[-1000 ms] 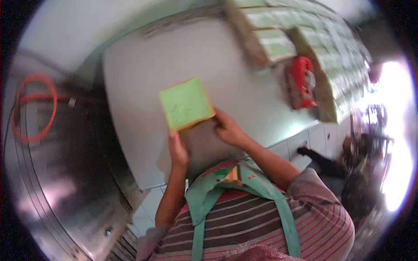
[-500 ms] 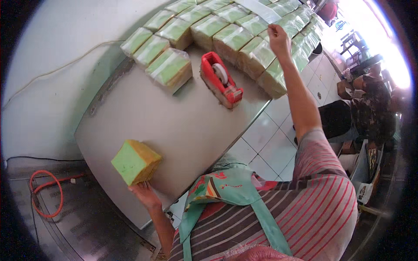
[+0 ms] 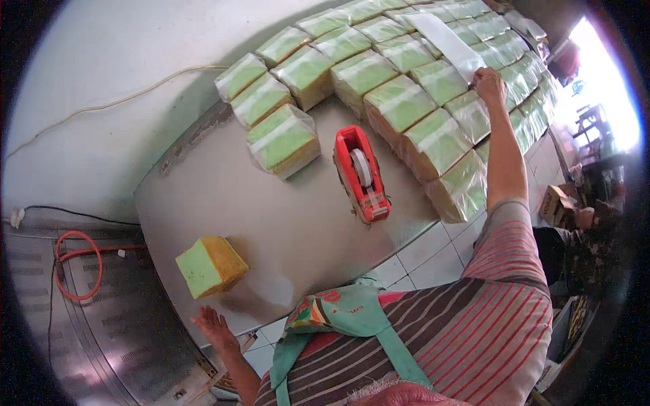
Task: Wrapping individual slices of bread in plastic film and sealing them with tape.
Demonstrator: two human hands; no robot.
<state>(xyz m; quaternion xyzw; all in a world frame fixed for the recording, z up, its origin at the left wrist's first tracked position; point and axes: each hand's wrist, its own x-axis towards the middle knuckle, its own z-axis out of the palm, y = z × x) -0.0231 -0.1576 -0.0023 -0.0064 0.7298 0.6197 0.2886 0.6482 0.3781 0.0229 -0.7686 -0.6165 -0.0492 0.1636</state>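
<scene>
An unwrapped block of cake (image 3: 211,267), green on one face with brown crust, sits on the metal table. My left hand (image 3: 215,327) is just below it at the near edge, fingers spread, apart from the cake and holding nothing. Far to the right, my right hand (image 3: 489,85) pinches the near end of a flat strip of clear plastic bags (image 3: 448,46). Those bags lie across rows of similar plastic-wrapped cakes (image 3: 401,103). How many bags my fingers grip is hidden. Mid-table stands a red tape dispenser (image 3: 362,174) with a white roll.
Three wrapped cakes, the nearest one (image 3: 283,141) jutting towards me, line the wall side of the metal table (image 3: 271,210). A coiled orange hose (image 3: 80,265) lies over a steel cabinet at left. Cardboard boxes (image 3: 559,204) stand on the tiled floor at right.
My left hand has let go of the unwrapped cake and drawn back towards me, fingers spreading. My right hand has closed more firmly at the bags' end. The whole view has shifted.
</scene>
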